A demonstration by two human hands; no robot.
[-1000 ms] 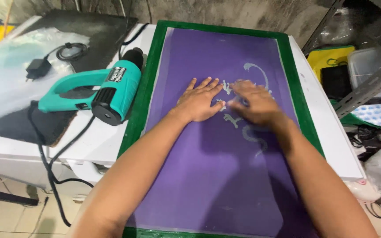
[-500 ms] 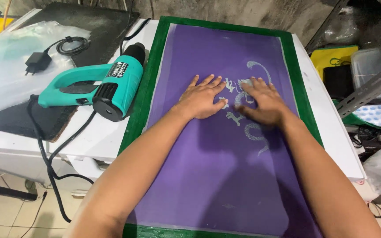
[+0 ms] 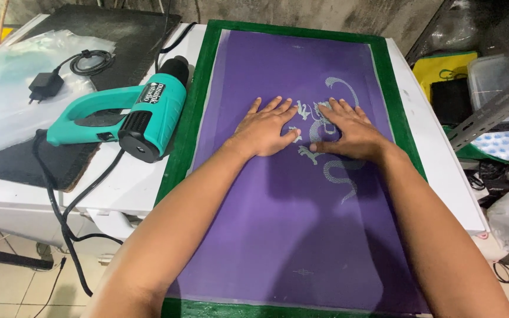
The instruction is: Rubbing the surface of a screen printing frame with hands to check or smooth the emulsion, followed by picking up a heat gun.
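Head view: I see my left hand [image 3: 264,128] and right hand [image 3: 349,134] released, palms flat on the green-framed purple mesh printing screen [image 3: 301,235], flanking its pale dragon-shaped stencil [image 3: 340,174]; teal heat gun [image 3: 128,115] beside.

Rising from the bottom of the frame toward its centre, 2 bare forearms end in hands, left hand [image 3: 264,128] and right hand [image 3: 349,132], with no sleeves, gloves, rings or watch showing.

Purple screen [image 3: 278,235], green frame [image 3: 198,106], pale dragon design [image 3: 340,176]
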